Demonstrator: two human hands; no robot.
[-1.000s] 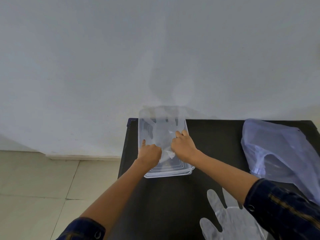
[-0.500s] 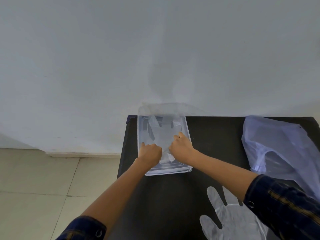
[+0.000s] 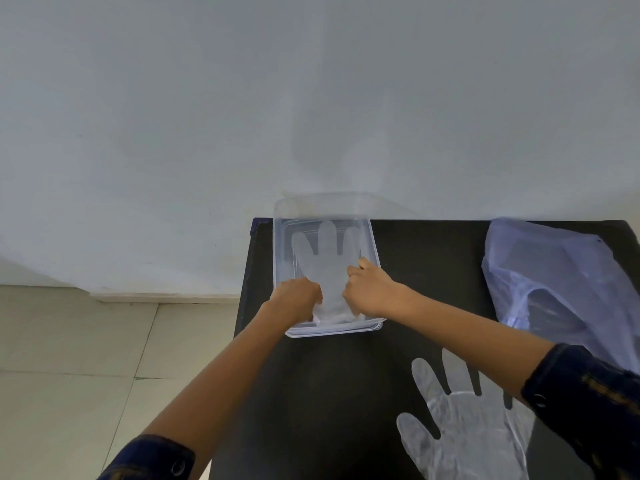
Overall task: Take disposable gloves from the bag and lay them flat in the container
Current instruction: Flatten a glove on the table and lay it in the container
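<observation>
Inside the container, a glove, crumpled a second ago, is now spread flat, its cuff pinched by each hand's grip: left hand, right hand

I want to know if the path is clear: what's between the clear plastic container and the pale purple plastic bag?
Head view: only bare black table lies between the container and the bag.

Spare glove cropped at bottom edge
</observation>
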